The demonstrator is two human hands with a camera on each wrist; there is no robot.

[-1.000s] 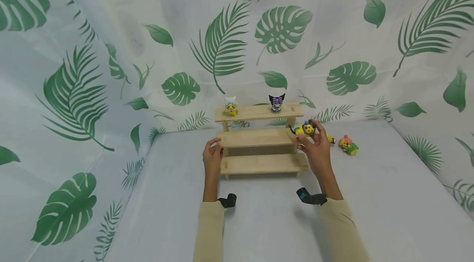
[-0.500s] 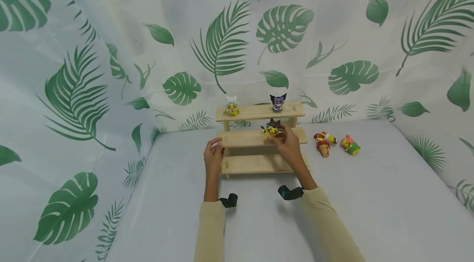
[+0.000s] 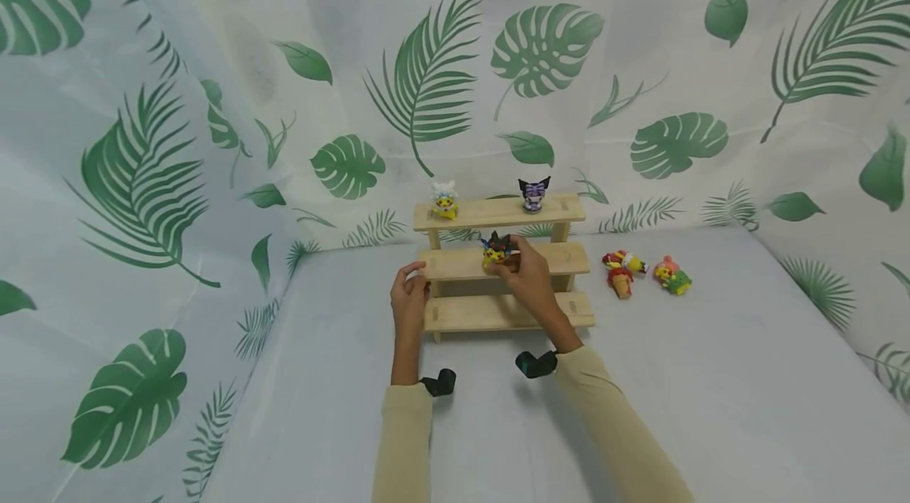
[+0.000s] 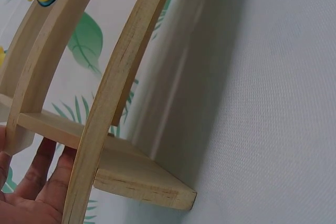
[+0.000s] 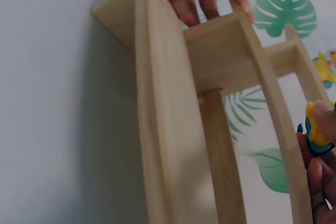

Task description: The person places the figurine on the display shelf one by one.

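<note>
We pinch a small yellow toy (image 3: 492,256) with our right hand (image 3: 532,274) at the middle step (image 3: 458,263) of a wooden shelf (image 3: 498,315), though we cannot tell whether it touches down. It looks light, stiff and perhaps slippery, so best held round its middle, not by its pointed black top. Our left hand (image 3: 409,301) grips the step's left end; a purple toy (image 3: 533,198) stands above.

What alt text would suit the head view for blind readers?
A right hand holds a toy at the middle shelf of a wooden rack; the left hand grips its left side. Two toys stand on the top shelf; others lie to the right.
</note>
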